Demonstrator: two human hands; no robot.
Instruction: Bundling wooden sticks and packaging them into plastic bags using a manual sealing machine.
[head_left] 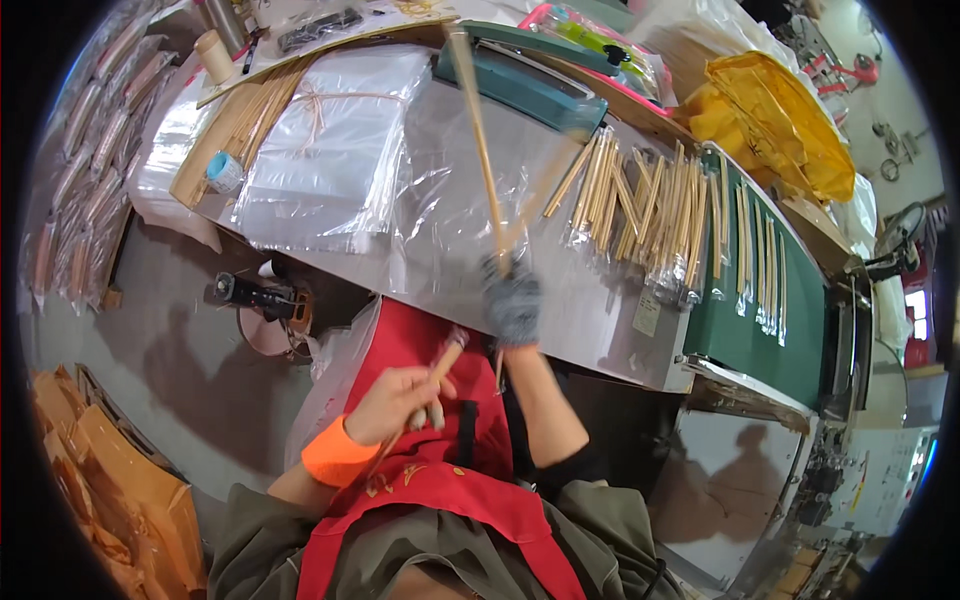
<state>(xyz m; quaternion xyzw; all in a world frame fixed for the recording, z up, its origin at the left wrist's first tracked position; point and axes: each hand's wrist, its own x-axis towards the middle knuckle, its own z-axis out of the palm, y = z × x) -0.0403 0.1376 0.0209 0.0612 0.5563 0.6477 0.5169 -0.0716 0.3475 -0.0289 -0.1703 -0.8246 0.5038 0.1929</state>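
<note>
My left hand (400,402), bare with an orange band at the wrist, is closed around a pale wooden stick (445,362) in front of the red apron (480,430). The stick's upper end looks wrapped or shiny. In a grey glove, my right hand (512,305) is over the table's near edge, closed on thin wooden sticks (482,150). Two of these rise in a V, smeared by motion. Beyond that hand a clear plastic bag (440,215) lies flat on the grey table (590,320).
A stack of clear bags (330,150) and a blue-and-white roll (225,172) lie left. Behind is a green bag sealer (530,85). Several bagged stick bundles (675,220) lie right, some on a green surface (760,335). A yellow bag (770,120) is farther back.
</note>
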